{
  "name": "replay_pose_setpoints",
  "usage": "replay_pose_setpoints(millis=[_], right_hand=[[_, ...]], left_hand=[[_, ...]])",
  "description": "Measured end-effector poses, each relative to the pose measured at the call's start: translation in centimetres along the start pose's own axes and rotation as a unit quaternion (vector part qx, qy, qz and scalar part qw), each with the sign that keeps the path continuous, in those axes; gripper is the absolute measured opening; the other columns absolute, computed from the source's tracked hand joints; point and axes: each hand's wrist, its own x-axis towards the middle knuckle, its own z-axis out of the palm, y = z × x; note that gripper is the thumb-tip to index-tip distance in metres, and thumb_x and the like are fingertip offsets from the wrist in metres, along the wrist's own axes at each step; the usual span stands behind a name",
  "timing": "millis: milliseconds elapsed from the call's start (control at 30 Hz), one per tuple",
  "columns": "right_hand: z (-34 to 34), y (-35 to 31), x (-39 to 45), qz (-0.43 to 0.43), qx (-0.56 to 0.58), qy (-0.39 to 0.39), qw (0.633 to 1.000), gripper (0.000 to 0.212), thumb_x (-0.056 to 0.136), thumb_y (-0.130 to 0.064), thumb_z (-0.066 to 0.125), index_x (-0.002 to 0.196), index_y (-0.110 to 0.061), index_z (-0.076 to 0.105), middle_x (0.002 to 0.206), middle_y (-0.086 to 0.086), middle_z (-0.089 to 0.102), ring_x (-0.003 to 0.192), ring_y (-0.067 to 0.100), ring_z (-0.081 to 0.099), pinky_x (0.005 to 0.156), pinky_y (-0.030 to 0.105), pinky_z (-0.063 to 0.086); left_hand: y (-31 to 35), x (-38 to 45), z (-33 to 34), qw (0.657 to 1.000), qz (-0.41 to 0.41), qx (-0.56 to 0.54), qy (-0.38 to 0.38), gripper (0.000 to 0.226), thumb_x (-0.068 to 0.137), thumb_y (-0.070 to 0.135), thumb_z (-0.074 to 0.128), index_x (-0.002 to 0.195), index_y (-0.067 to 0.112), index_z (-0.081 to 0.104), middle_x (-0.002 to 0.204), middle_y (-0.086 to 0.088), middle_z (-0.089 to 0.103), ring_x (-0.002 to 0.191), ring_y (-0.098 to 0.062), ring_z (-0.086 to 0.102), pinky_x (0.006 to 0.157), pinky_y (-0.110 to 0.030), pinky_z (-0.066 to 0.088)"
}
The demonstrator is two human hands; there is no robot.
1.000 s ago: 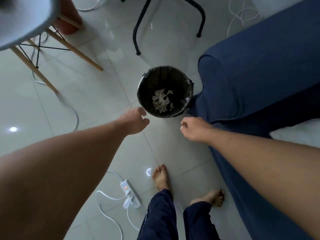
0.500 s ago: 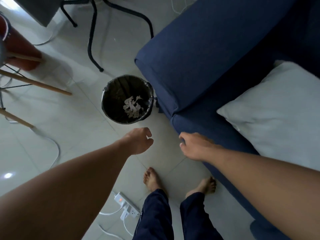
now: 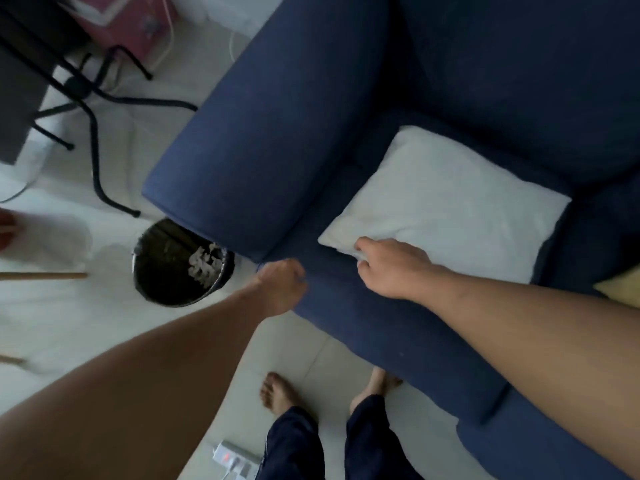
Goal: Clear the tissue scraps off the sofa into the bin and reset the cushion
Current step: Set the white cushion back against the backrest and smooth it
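Observation:
A white cushion lies flat on the seat of the dark blue sofa. My right hand rests on the cushion's near left corner, fingers curled into the fabric. My left hand hangs loosely curled over the sofa's front edge, below the armrest, holding nothing. The black bin stands on the floor beside the armrest, with white tissue scraps inside. I see no scraps on the sofa seat.
Black metal chair legs stand on the pale tiled floor behind the bin. A wooden leg pokes in from the left. A white power strip lies by my bare feet. A yellow cushion corner shows at the right.
My view swung from the bin to the sofa seat. My right hand reached forward onto the cushion's corner. My left hand moved over to the sofa's front edge.

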Motion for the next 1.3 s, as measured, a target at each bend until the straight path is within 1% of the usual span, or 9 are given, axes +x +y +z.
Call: replay_pose_setpoints(millis=[167, 400, 567, 633, 767, 867, 967, 1133, 1300], right_hand=[[-2.6, 5.8, -2.1, 0.026, 0.001, 0.027, 0.999, 0.039, 0.104, -0.032, 0.036, 0.141, -0.026, 0.049, 0.127, 0.003, 0.063, 0.106, 0.031, 0.062, 0.074, 0.037, 0.042], [-5.1, 13.7, -4.9, 0.076, 0.05, 0.074, 0.993, 0.046, 0.105, -0.03, 0.034, 0.151, -0.032, 0.038, 0.107, -0.001, 0.058, 0.089, 0.024, 0.059, 0.066, 0.035, 0.041], [-5.3, 18.9, -6.9, 0.115, 0.076, 0.105, 0.985, 0.022, 0.102, -0.026, 0.036, 0.122, -0.024, 0.045, 0.084, -0.002, 0.057, 0.073, 0.022, 0.059, 0.057, 0.033, 0.04], [-5.3, 20.7, -7.7, 0.135, 0.087, 0.114, 0.98, 0.029, 0.102, -0.028, 0.037, 0.131, -0.026, 0.043, 0.082, -0.003, 0.056, 0.071, 0.019, 0.057, 0.056, 0.033, 0.041], [-4.8, 23.5, -9.3, 0.182, 0.114, 0.124, 0.969, 0.046, 0.104, -0.036, 0.038, 0.149, -0.032, 0.033, 0.086, -0.003, 0.061, 0.074, 0.019, 0.06, 0.063, 0.037, 0.054], [-4.2, 24.9, -9.9, 0.225, 0.14, 0.129, 0.956, 0.061, 0.104, -0.051, 0.039, 0.16, -0.036, 0.02, 0.094, -0.006, 0.06, 0.08, 0.019, 0.059, 0.063, 0.035, 0.05], [-3.5, 25.4, -10.0, 0.261, 0.161, 0.12, 0.944, 0.07, 0.101, -0.063, 0.037, 0.162, -0.036, 0.017, 0.103, -0.003, 0.064, 0.091, 0.023, 0.061, 0.064, 0.035, 0.047], [-2.6, 24.9, -9.8, 0.313, 0.191, 0.098, 0.925, 0.078, 0.1, -0.071, 0.034, 0.166, -0.036, 0.012, 0.141, 0.004, 0.062, 0.125, 0.031, 0.06, 0.08, 0.042, 0.047], [-2.2, 23.2, -7.5, 0.333, 0.237, 0.055, 0.911, 0.089, 0.091, -0.085, 0.031, 0.165, -0.042, 0.008, 0.145, 0.002, 0.059, 0.131, 0.032, 0.057, 0.09, 0.045, 0.047]], left_hand=[[5.9, 1.4, -2.2, 1.0, 0.005, 0.008, 0.006, 0.043, 0.091, 0.039, 0.052, 0.133, 0.03, 0.053, 0.119, 0.0, 0.062, 0.1, -0.026, 0.062, 0.09, -0.043, 0.055], [14.0, 3.2, -3.9, 0.992, 0.066, 0.075, 0.073, 0.055, 0.095, 0.033, 0.053, 0.147, 0.021, 0.038, 0.142, 0.0, 0.05, 0.119, -0.025, 0.056, 0.095, -0.049, 0.052], [18.6, 4.6, -4.9, 0.983, 0.105, 0.119, 0.088, 0.064, 0.096, 0.041, 0.055, 0.152, 0.023, 0.031, 0.145, 0.0, 0.047, 0.122, -0.025, 0.056, 0.094, -0.048, 0.052], [20.2, 5.1, -5.0, 0.979, 0.122, 0.138, 0.09, 0.066, 0.095, 0.045, 0.058, 0.152, 0.025, 0.031, 0.145, 0.001, 0.047, 0.12, -0.024, 0.057, 0.092, -0.048, 0.053], [23.2, 6.0, -4.8, 0.97, 0.156, 0.164, 0.086, 0.068, 0.094, 0.048, 0.059, 0.152, 0.028, 0.032, 0.146, 0.002, 0.046, 0.119, -0.024, 0.058, 0.091, -0.048, 0.054], [24.8, 7.0, -5.2, 0.963, 0.179, 0.184, 0.086, 0.068, 0.094, 0.05, 0.059, 0.152, 0.028, 0.032, 0.147, 0.002, 0.045, 0.12, -0.025, 0.058, 0.092, -0.048, 0.054], [25.3, 8.4, -6.0, 0.962, 0.182, 0.183, 0.091, 0.068, 0.094, 0.05, 0.059, 0.152, 0.027, 0.033, 0.149, 0.002, 0.044, 0.122, -0.026, 0.057, 0.094, -0.049, 0.053], [24.6, 11.1, -7.5, 0.968, 0.176, 0.155, 0.091, 0.067, 0.093, 0.05, 0.061, 0.151, 0.025, 0.037, 0.146, 0.0, 0.045, 0.122, -0.025, 0.056, 0.094, -0.049, 0.053], [22.7, 13.3, -8.9, 0.97, 0.18, 0.149, 0.071, 0.059, 0.094, 0.052, 0.058, 0.143, 0.022, 0.045, 0.132, -0.004, 0.048, 0.108, -0.025, 0.057, 0.09, -0.048, 0.053]])
